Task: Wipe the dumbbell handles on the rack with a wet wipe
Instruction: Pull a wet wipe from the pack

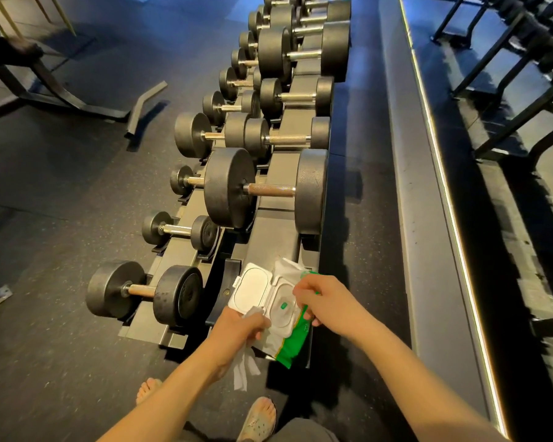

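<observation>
A green and white wet wipe pack [296,341] lies on the near end of the dumbbell rack [276,240], its white lid [253,288] flipped open. My left hand [241,325] grips a white wet wipe [244,370] that hangs down below it. My right hand [320,301] holds the pack at its right side, fingers curled over the edge. Black dumbbells with metal handles fill two rows on the rack; the nearest are a small one at lower left [141,290] and a large one [270,189] on the upper row.
Dark rubber floor [61,202] lies to the left, with a bench frame [77,103] at upper left. A long dark ledge with a lit strip [441,173] runs along the right of the rack. My feet in sandals [257,419] stand at the bottom.
</observation>
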